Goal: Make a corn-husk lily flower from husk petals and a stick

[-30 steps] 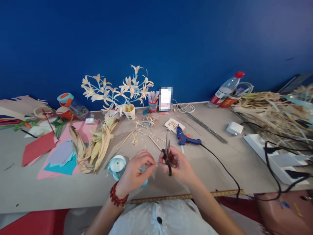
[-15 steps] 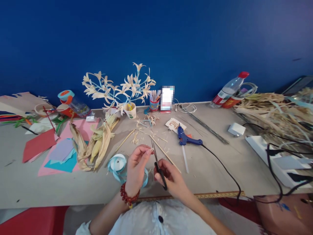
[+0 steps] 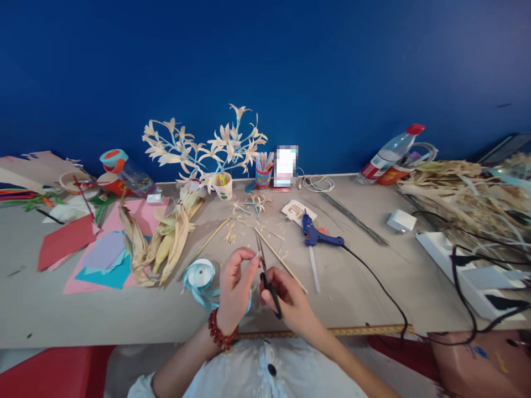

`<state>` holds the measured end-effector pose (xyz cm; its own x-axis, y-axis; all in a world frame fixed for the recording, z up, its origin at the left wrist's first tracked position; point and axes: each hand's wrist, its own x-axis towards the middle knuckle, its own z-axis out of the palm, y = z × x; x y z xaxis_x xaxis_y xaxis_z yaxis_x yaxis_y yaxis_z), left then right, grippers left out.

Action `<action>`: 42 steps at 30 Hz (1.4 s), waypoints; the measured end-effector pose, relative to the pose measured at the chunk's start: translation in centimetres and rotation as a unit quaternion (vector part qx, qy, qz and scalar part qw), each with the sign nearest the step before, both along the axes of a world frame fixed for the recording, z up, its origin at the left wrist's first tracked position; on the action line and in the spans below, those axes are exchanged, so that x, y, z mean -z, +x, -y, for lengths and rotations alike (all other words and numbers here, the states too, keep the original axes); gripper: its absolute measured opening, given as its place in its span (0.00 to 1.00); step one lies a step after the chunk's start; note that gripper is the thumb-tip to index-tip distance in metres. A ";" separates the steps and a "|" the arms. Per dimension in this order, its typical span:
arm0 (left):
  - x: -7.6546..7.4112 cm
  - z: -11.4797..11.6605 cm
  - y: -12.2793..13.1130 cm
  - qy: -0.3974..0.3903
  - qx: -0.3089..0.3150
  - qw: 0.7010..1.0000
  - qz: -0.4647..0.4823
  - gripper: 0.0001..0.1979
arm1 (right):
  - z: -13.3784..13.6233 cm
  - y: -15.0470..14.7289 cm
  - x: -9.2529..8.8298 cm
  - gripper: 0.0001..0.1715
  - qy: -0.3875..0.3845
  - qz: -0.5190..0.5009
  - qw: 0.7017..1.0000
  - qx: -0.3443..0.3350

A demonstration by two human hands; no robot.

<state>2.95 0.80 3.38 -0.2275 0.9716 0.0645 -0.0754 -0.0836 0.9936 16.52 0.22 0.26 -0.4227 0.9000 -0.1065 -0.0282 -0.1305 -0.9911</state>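
Black scissors (image 3: 270, 289) in snug right fingers (image 3: 282, 278), pale sliver (image 3: 260, 255) between tight left fingers (image 3: 249, 272)

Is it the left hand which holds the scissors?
No, the right hand holds the scissors by their black handles.

You're in a craft workspace; home or studio, can't tell. Cues: cluttered counter (image 3: 352, 301) against a blue wall (image 3: 290, 66), scissors (image 3: 271, 291), glue gun (image 3: 319, 237), ribbon spool (image 3: 200, 273), coloured paper (image 3: 66, 242), dried husks (image 3: 178, 240), wire bundle (image 3: 357, 220), power strip (image 3: 433, 247), plus handmade-looking pale flowers (image 3: 226, 135) standing in a cup (image 3: 224, 189) before you.
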 end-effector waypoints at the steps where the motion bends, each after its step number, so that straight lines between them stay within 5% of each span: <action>1: -0.1 0.0 0.0 0.005 -0.001 1.000 -0.007 0.08 | 0.0 0.1 0.0 0.26 0.004 0.006 1.000 -0.001; 13: 0.0 0.0 -0.3 0.041 0.004 0.997 -0.065 0.07 | -0.3 0.2 0.0 0.22 0.050 0.094 0.994 0.019; 24: 0.1 0.0 -0.5 0.036 0.017 0.998 -0.056 0.07 | -0.3 0.3 0.6 0.24 0.041 0.057 0.997 0.017; 31: -0.4 0.1 -1.2 0.019 0.052 0.997 -0.045 0.05 | -0.2 1.0 -0.7 0.31 -0.054 -0.015 0.998 -0.028; 42: -0.7 -0.5 -2.8 -0.012 0.149 0.989 -0.012 0.06 | -0.3 2.1 -1.3 0.33 -0.095 -0.014 0.993 -0.074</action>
<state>0.11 1.29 4.09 0.0711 0.9966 0.0421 -0.0698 -0.0372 0.9969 18.61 0.48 1.54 -0.5536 0.7927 -0.2552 -0.0214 -0.3199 -0.9472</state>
